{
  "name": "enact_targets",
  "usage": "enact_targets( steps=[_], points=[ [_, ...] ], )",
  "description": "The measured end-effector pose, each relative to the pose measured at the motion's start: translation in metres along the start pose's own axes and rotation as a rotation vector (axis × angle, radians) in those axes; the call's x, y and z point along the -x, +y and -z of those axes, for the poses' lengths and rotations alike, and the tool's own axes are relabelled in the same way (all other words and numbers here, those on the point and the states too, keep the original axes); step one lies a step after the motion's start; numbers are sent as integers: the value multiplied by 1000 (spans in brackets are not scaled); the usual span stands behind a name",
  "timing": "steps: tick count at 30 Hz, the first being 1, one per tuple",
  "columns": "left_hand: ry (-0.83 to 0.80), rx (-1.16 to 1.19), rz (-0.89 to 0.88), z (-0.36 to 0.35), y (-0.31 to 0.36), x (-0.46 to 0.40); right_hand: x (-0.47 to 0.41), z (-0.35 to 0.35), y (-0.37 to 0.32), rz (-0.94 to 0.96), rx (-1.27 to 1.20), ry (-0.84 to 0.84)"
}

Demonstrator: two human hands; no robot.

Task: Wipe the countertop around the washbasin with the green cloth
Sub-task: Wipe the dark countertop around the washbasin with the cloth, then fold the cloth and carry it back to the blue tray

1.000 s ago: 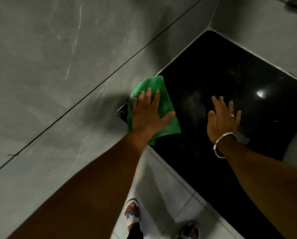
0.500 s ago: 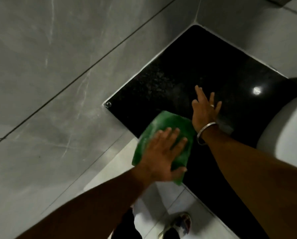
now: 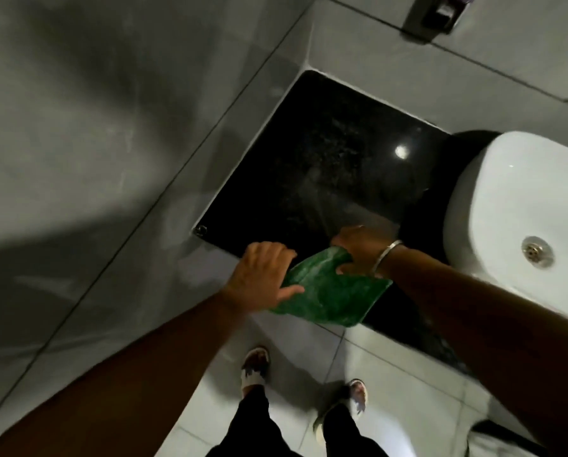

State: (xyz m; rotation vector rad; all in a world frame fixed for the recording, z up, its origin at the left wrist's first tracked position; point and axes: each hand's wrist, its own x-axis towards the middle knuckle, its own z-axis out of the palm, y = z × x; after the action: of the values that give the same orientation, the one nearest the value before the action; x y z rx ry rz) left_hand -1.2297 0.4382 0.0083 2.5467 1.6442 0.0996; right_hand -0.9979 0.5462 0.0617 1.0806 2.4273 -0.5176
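Right now I'm holding the green cloth [image 3: 328, 295] with both hands at the front edge of the black countertop [image 3: 325, 166]. My left hand [image 3: 262, 275] is pinching the cloth's left edge, thumb lying on top and fingers curled under, so that hand is closed on the cloth. My right hand [image 3: 358, 252] is gripping the cloth's far corner at about 1 o'clock, fingers folded over it, also closed on the cloth. A silver bangle [image 3: 386, 255] is sitting on my right wrist.

The cloth is hanging partly over the countertop's front edge, its near corner sticking out over the floor tiles [image 3: 368, 364] toward 6 o'clock. I cannot tell whether it is lying flat on the stone or lifted just off it.

The white washbasin [image 3: 513, 206] is sitting at 3 o'clock from the cloth, well apart from it, its metal drain [image 3: 536, 251] showing. The countertop's free area is stretching toward 12 o'clock, bounded by the grey tiled wall [image 3: 111, 127] on the left and at the back. A small round fixing [image 3: 200, 230] is sitting at the countertop's front left corner, at 10 o'clock from my left hand. My two feet in sandals [image 3: 256, 364] are standing on the tiles at 6 o'clock.
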Motion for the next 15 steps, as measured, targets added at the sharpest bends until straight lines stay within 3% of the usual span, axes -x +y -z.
enact_targets(
  steps=[3,5,8,12,15],
  points=[
    [-210,120,-58,29,11,-18,33,0,-19,-230,-293,19],
    [-321,281,-77,45,24,-33,70,0,-26,-332,-485,-56],
    [-577,793,47,66,47,-59,143,-5,-21,-436,-888,-80],
    [-897,1235,108,95,112,-98,257,-36,-12,-650,-1790,375],
    [-1138,1486,181,103,175,-121,329,-69,-11,-742,-2129,706]
  ],
)
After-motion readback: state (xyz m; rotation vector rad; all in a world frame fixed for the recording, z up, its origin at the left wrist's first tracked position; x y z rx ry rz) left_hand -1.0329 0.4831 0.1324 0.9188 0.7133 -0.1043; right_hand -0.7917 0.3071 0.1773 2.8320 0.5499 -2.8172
